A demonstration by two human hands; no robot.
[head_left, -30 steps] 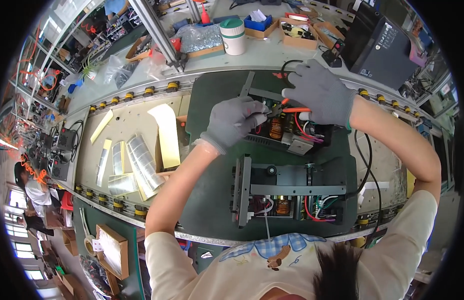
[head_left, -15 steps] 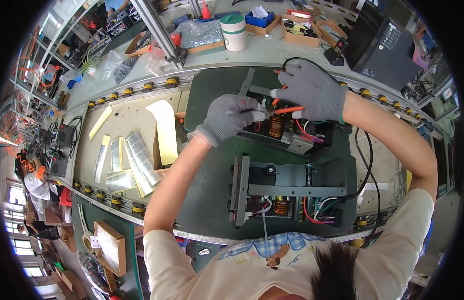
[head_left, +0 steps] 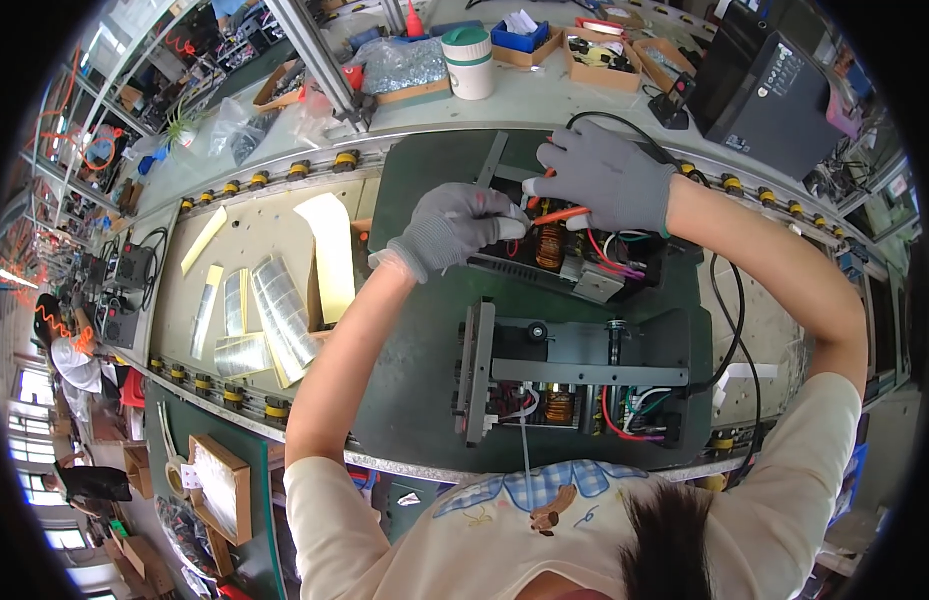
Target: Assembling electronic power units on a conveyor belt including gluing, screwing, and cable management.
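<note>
My left hand (head_left: 454,230), in a grey glove, has its fingertips pinched together at the left end of the far open device (head_left: 584,270). What lies between them is too small to make out. My right hand (head_left: 604,180), gloved too, is closed around orange-handled pliers (head_left: 561,215); their jaws point toward my left fingertips and are mostly hidden. Copper coils and coloured wires show inside the far device. Closer to me lies a second open device (head_left: 594,375) with a grey metal bar across it. A thin pale strip (head_left: 526,448) hangs from its wiring.
Both devices rest on a dark green mat (head_left: 409,375) on a roller line. Silver and yellow sheets (head_left: 279,315) lie to the left. Beyond stand a white tub with green lid (head_left: 469,70), parts boxes (head_left: 601,65) and a black machine (head_left: 759,95). A black cable (head_left: 741,330) runs along the right.
My right hand and the pliers have shifted slightly left, closer to my left fingertips. My left hand stays at nearly the same spot, still pinched.
</note>
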